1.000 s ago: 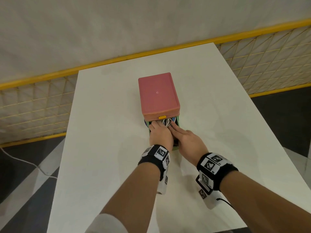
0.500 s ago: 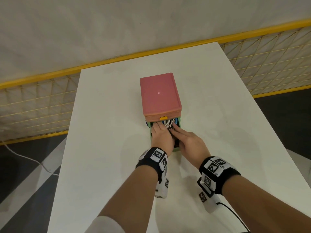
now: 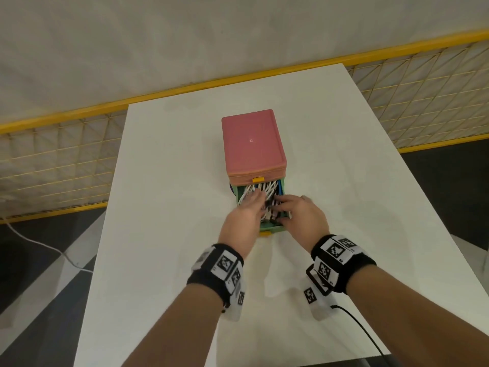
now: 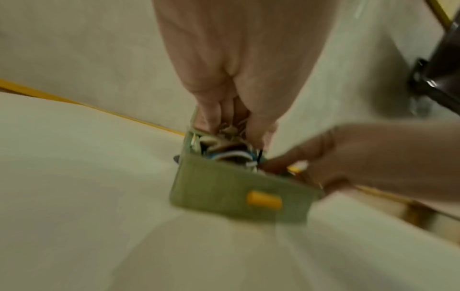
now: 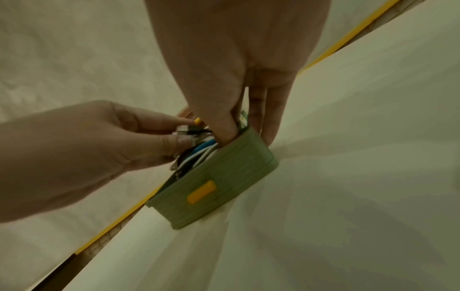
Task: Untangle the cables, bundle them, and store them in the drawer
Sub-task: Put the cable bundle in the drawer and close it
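A pink drawer box (image 3: 252, 143) stands mid-table with its green drawer (image 3: 272, 229) pulled out toward me. White, black and blue cables (image 3: 264, 190) fill the drawer (image 5: 224, 183), and more cables (image 5: 199, 151) show in the right wrist view. My left hand (image 3: 248, 207) reaches into the left side, and its thumb and forefinger pinch the cables (image 4: 224, 141). My right hand (image 3: 296, 210) is at the right front corner, thumb (image 5: 227, 128) inside the drawer and fingers (image 5: 268, 118) outside its right wall. The drawer front (image 4: 236, 196) carries a yellow handle (image 4: 263, 199).
The white table (image 3: 172, 234) has bare surface on every side of the box. A yellow mesh fence (image 3: 53, 154) runs behind it and to the right. A white cord (image 3: 39, 245) lies on the dark floor at the left. A black wire (image 3: 362, 332) trails from my right wristband.
Both hands have drawn back and apart over the drawer, which uncovers more of the cables. The box has stayed in place.
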